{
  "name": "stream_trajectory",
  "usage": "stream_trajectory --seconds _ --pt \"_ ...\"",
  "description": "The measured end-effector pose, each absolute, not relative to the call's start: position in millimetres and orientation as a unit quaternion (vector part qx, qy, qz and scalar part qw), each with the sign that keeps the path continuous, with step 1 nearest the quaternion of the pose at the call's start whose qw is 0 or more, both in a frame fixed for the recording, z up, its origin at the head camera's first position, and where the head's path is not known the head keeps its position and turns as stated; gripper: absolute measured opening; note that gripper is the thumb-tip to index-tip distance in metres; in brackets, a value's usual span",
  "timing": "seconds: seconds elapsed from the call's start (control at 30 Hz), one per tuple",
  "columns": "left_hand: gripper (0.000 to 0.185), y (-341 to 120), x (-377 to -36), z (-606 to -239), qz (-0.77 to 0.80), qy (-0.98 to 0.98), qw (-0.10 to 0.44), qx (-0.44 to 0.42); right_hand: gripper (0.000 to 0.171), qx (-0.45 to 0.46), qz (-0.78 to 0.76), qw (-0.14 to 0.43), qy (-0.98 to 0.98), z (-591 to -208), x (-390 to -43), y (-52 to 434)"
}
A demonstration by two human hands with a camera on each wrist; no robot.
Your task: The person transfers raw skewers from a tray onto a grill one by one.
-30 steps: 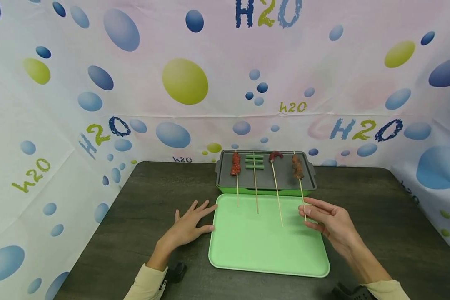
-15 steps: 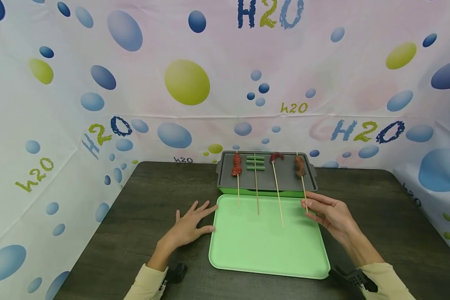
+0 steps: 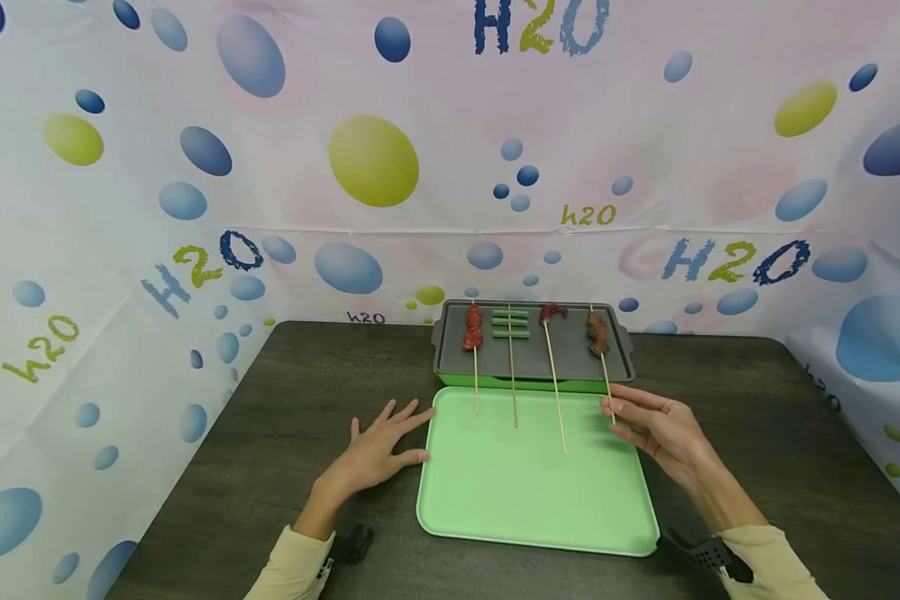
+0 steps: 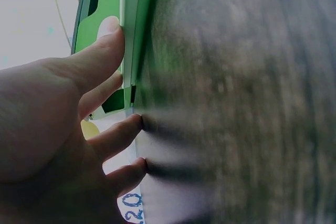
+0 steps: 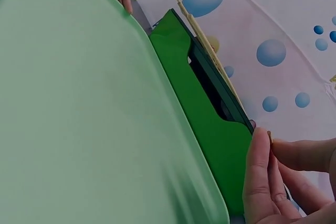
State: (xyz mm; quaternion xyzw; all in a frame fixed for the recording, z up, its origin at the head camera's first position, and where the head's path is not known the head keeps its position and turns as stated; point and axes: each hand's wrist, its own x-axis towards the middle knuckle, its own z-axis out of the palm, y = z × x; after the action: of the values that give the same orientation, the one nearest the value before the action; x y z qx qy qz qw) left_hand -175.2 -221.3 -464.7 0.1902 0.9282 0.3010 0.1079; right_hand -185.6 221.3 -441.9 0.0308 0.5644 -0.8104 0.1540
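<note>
I saw the right hand (image 3: 663, 429) pinching the thin wooden skewer of brown meat (image 3: 606, 385); the left hand (image 3: 378, 450), fingers spread, rested flat beside the light green plastic tray (image 3: 532, 508).

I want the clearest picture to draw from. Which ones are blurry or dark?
Head view: bright, even and sharp, though the walls bulge at the edges. Left wrist view: dim, the table smeared, the left hand dark and soft. Right wrist view: the tray fairly clear, the right hand close and slightly soft.
</note>
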Motion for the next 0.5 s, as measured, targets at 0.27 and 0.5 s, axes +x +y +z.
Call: stream_trajectory --seconds 0.27,0.5 --pt "0.07 -225 -174 -463 0.297 0.928 0.112 0.196 0.037 0.036 -0.794 0.161 0.585 -443 -185 223" --pt "0.067 -236 -177 -458 0.296 0.927 0.132 0.187 0.047 -0.007 -0.762 0.109 0.639 -443 -179 225"
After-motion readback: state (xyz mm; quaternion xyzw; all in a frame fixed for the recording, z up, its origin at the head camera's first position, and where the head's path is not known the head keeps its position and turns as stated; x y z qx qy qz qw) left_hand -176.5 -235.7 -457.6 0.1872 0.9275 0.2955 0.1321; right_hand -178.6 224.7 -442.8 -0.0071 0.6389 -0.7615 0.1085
